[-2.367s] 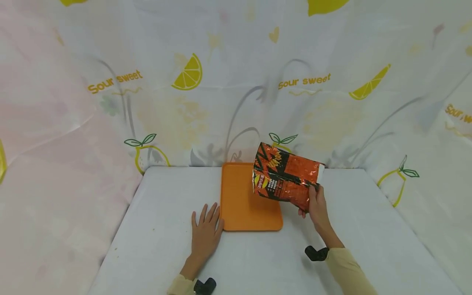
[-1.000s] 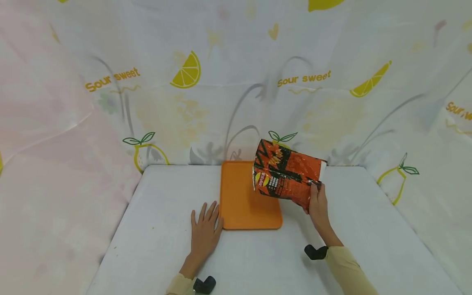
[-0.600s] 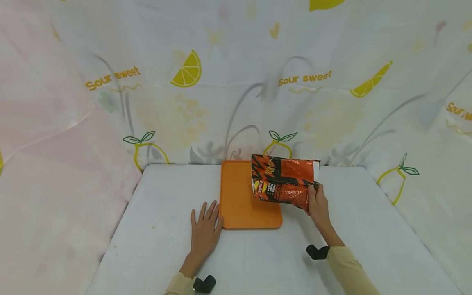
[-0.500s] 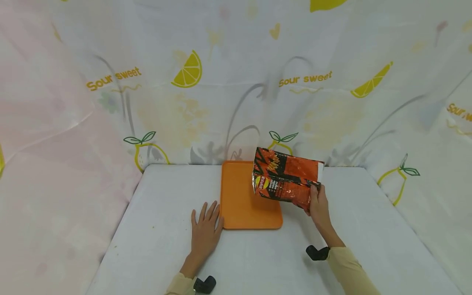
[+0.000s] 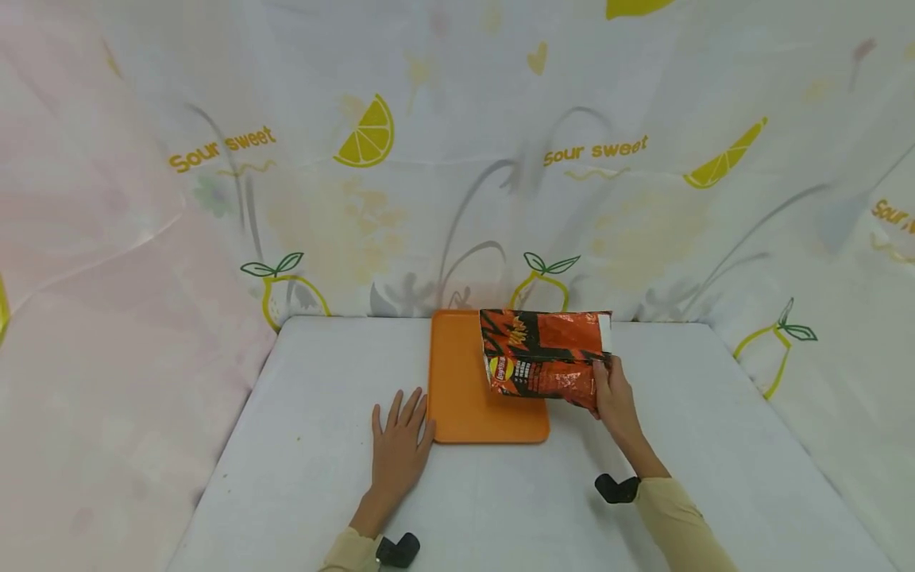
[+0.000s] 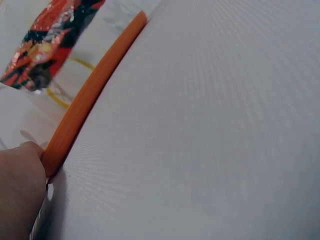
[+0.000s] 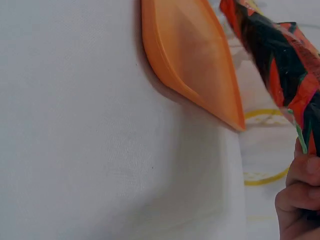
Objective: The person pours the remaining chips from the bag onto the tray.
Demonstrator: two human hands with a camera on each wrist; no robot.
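Observation:
My right hand [image 5: 616, 401] grips the right end of a red and black chip bag [image 5: 546, 353], thumb on the near face. The bag hangs raised over the right part of an orange tray [image 5: 453, 405], its printed side toward me. In the right wrist view, curled fingers [image 7: 300, 195] wrap the end of the bag [image 7: 285, 65], and a gap shows between bag and tray [image 7: 167, 75]. My left hand [image 5: 399, 453] lies flat with spread fingers on the table, its thumb side against the tray's lower left edge. The left wrist view shows that hand [image 6: 20, 185] at the tray's corner.
A white cloth covers the table [image 5: 300, 477]. Behind it hangs a lemon-print curtain [image 5: 443, 199], which also runs down both sides. A black wrist camera [image 5: 615, 488] sits on the right wrist and another black camera [image 5: 398, 550] on the left.
The bag tipped up and down in my right hand; its free end is now lower and slightly further left over the tray. My left hand has stayed in place.

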